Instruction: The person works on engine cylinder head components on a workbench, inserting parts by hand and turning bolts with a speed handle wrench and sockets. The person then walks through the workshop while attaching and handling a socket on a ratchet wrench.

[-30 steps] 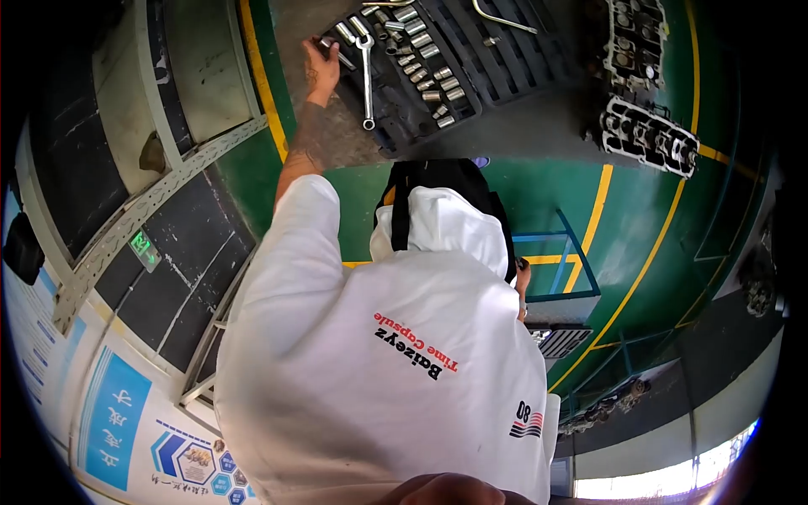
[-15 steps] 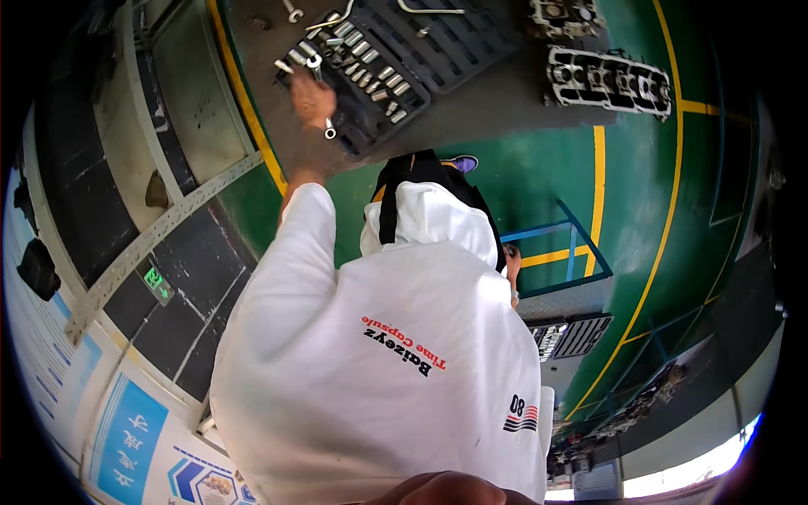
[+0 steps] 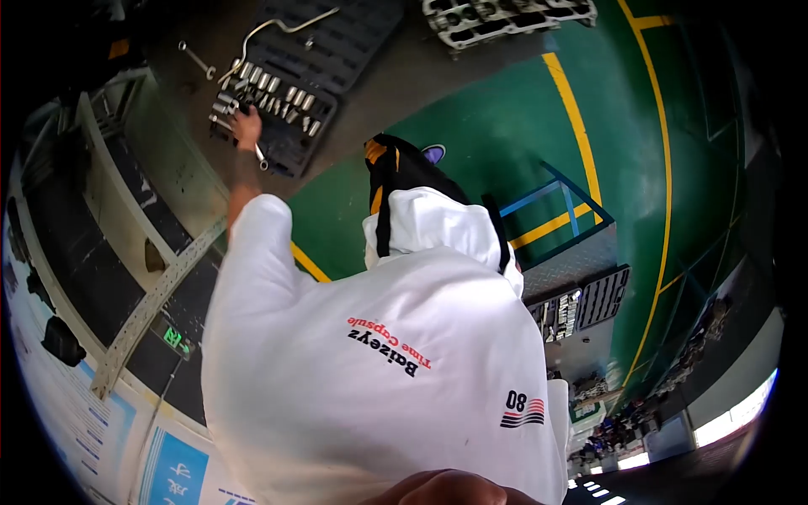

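My left hand (image 3: 247,130) reaches over the open black socket case (image 3: 290,160), fingertips bent down among the metal sockets (image 3: 268,82). Whatever the fingers pinch is too small to make out. A combination wrench (image 3: 263,160) lies across the case, partly covered by this hand, with its ring end showing below. My right hand is hidden behind my white top (image 3: 404,337).
Beside the case lie another wrench (image 3: 197,61) and a bent metal bar (image 3: 282,27). An engine part (image 3: 505,21) is at the top. A blue frame (image 3: 551,198) and a second socket case (image 3: 560,313) are at the right.
The view has turned, shifting the case left. My left hand has moved from the case's edge over the wrench and sockets. My right hand has gone out of sight.
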A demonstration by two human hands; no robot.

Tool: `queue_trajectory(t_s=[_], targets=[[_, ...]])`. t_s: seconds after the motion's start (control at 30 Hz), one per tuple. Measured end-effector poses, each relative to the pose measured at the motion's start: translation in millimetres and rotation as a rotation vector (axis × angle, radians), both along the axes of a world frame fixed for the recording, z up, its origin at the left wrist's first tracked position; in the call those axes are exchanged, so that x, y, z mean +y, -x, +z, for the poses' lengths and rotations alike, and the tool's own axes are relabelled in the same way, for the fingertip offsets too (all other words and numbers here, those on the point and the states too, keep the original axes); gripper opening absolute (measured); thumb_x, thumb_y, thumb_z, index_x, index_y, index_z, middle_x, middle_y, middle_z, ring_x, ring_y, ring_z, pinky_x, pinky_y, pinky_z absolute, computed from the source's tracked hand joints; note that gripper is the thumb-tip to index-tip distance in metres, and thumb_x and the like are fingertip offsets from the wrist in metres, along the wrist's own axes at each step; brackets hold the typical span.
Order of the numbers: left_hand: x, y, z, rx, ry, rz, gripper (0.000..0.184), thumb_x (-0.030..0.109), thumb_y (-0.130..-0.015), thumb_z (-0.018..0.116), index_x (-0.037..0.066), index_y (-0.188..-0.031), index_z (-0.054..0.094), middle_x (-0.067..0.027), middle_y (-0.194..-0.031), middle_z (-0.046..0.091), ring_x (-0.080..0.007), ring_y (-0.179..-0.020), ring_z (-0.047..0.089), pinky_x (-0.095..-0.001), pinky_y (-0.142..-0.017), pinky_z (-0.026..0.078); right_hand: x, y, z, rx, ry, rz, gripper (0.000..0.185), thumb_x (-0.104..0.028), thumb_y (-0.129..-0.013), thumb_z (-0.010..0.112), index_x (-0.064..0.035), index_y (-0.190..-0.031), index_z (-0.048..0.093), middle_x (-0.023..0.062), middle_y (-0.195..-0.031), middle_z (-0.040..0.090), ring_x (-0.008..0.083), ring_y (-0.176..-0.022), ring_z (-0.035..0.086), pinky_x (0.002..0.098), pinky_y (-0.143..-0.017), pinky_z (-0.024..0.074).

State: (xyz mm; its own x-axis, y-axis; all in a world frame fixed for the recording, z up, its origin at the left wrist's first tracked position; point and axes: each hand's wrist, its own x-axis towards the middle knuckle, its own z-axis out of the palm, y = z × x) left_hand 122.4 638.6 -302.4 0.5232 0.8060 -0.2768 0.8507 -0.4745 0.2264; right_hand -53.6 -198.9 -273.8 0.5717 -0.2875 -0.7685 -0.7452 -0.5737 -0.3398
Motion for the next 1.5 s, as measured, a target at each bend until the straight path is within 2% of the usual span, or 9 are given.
queue_trajectory(t_s=[0.2,0.4,0.47,0.67,0.7,0.73,0.8,1.0,1.5], targets=[[-299.1,-69.5,86.3,-0.728,-0.017,-0.334,0.040,0.005,-0.080,0.061,-0.001,-0.118,0.050,-0.0226,-0.118,0.047,-0.0405,-0.115,0.045,-0.0474,-0.099,0.038,-21.1,-71.0,-11.1,0.075,-0.049,-0.018,0.036,-0.026,-0.080,0.071,0.0029,-0.099,0.065,0.0157,-0.091,0.069,0.0250,-0.081,0.066,0.0356,-0.075,0.0509],[-471.4,-156.5,176.2,-0.791,0.487,-0.494,0.022,0.015,-0.092,0.053,0.002,-0.111,0.058,-0.0156,-0.098,0.062,-0.0302,-0.090,0.062,-0.0381,-0.080,0.050,-40.4,-194.3,-50.5,-0.251,-0.106,-0.054,0.034,-0.027,-0.077,0.071,0.0037,-0.091,0.065,0.0062,-0.068,0.063,0.0159,-0.058,0.056,0.0317,-0.055,0.0466],[-507.9,-193.1,211.7,-0.620,0.730,-0.692,0.021,0.016,-0.092,0.053,0.002,-0.106,0.060,-0.0178,-0.098,0.063,-0.0332,-0.091,0.063,-0.0407,-0.080,0.050,-35.8,-263.0,-31.8,-0.415,-0.203,-0.030,0.024,-0.023,-0.081,0.071,-0.0008,-0.086,0.063,-0.0003,-0.063,0.056,0.0087,-0.051,0.048,0.0248,-0.047,0.0383],[-647.1,-298.2,202.5,-0.858,0.174,-1.515,0.028,0.025,-0.087,0.064,0.005,-0.106,0.058,-0.0105,-0.103,0.058,-0.0282,-0.092,0.059,-0.0379,-0.076,0.049,11.0,-477.1,166.3,-0.407,-0.657,-0.351,0.039,-0.046,-0.100,0.045,-0.0114,-0.082,0.051,-0.0036,-0.063,0.046,0.0041,-0.047,0.040,0.0187,-0.040,0.0274],[-673.2,-321.1,200.1,-0.732,0.603,-1.414,0.027,0.021,-0.088,0.062,0.004,-0.107,0.057,-0.0128,-0.098,0.060,-0.0301,-0.090,0.060,-0.0397,-0.075,0.049,6.5,-504.8,186.6,-0.397,-0.699,-0.341,0.040,-0.048,-0.100,0.042,-0.0123,-0.085,0.049,-0.0037,-0.064,0.046,0.0045,-0.048,0.040,0.0187,-0.040,0.0268],[-689.4,-343.7,213.5,-1.093,0.319,-1.340,0.025,0.018,-0.089,0.060,0.003,-0.108,0.055,-0.0138,-0.095,0.061,-0.0326,-0.089,0.061,-0.0425,-0.075,0.050,-4.4,-533.7,201.1,-0.388,-0.730,-0.330,0.040,-0.050,-0.101,0.039,-0.0133,-0.087,0.047,-0.0038,-0.065,0.046,0.0049,-0.048,0.040,0.0186,-0.040,0.0261],[-714.8,-407.5,239.1,-0.621,0.797,-1.318,0.025,0.017,-0.089,0.059,0.003,-0.110,0.054,-0.0148,-0.095,0.061,-0.0335,-0.092,0.062,-0.0423,-0.076,0.051,-46.7,-589.8,213.2,-0.312,-0.896,-0.435,0.039,-0.049,-0.101,0.037,-0.0135,-0.088,0.047,-0.0024,-0.065,0.049,0.0077,-0.049,0.043,0.0214,-0.041,0.0289],[-789.4,-555.7,275.0,-0.580,1.162,-1.247,0.027,0.024,-0.098,0.048,0.008,-0.119,0.050,-0.0171,-0.099,0.063,-0.0344,-0.095,0.063,-0.0424,-0.080,0.051,-138.9,-724.6,291.4,-0.330,-1.207,-0.204,0.023,-0.030,-0.101,0.043,-0.0094,-0.110,0.047,0.0078,-0.092,0.059,0.0201,-0.070,0.056,0.0299,-0.053,0.0439],[-791.8,-920.8,270.6,-0.679,0.924,-1.237,0.027,0.029,-0.102,0.041,0.004,-0.109,0.050,-0.0202,-0.088,0.061,-0.0395,-0.081,0.061,-0.0443,-0.069,0.047,-159.5,-1088.0,286.4,-0.548,-1.427,-0.294,0.025,-0.029,-0.093,0.059,-0.0128,-0.107,0.047,0.0016,-0.070,0.045,0.0065,-0.046,0.029,0.0222,-0.040,0.0208]])
